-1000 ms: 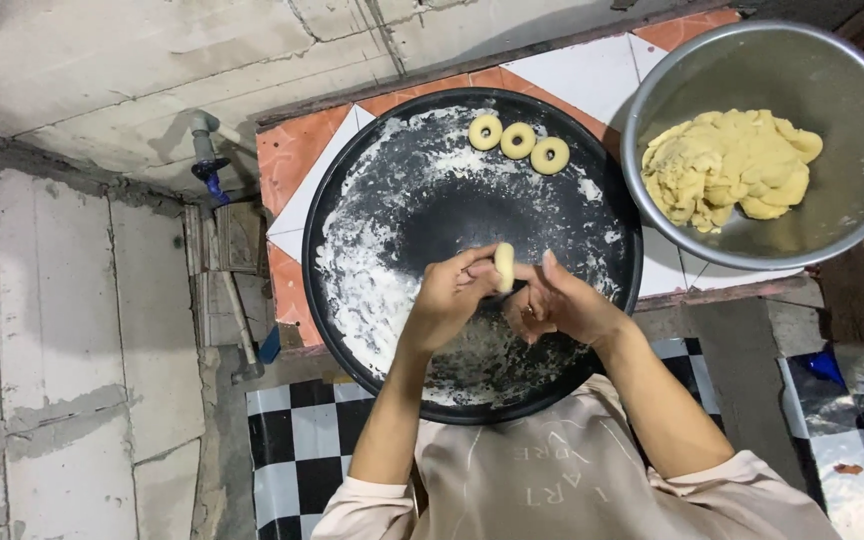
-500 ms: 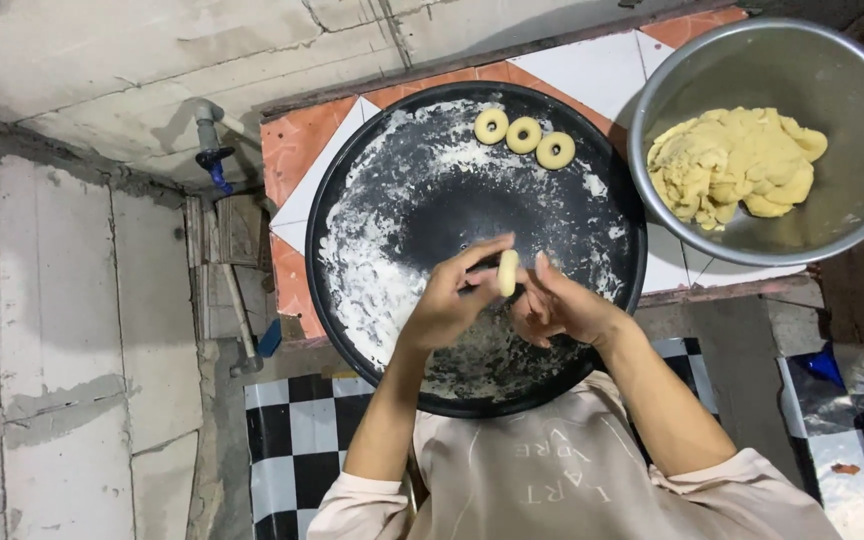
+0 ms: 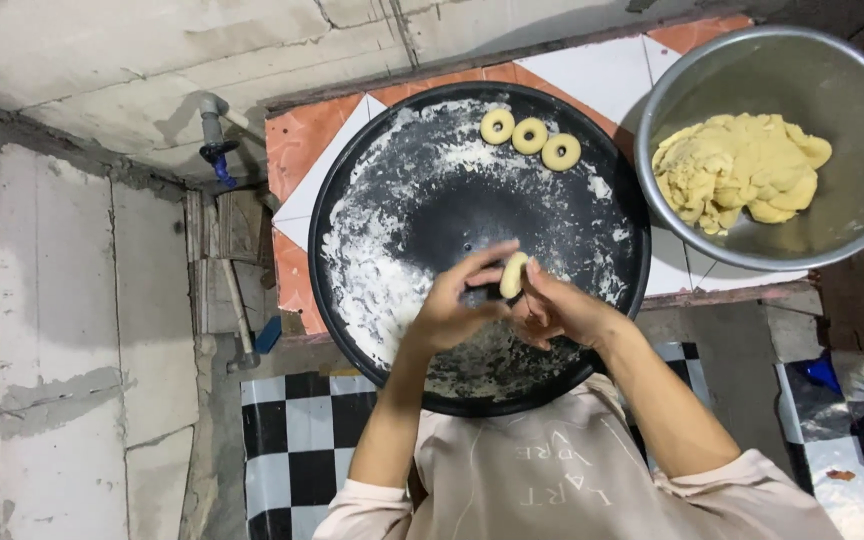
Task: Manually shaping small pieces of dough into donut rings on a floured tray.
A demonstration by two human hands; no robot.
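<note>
While I watch from afar, both hands, left hand and right hand, pinch a dough ring above the floured tray; gentle, even pressure should keep it round

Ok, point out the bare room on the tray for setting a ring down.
Free: the dark centre of the tray, between the flour patch at its left and the three rings at its far rim; also the right part, toward the bowl. Crowded: the near part, where the left hand and right hand hold a dough piece.
</note>
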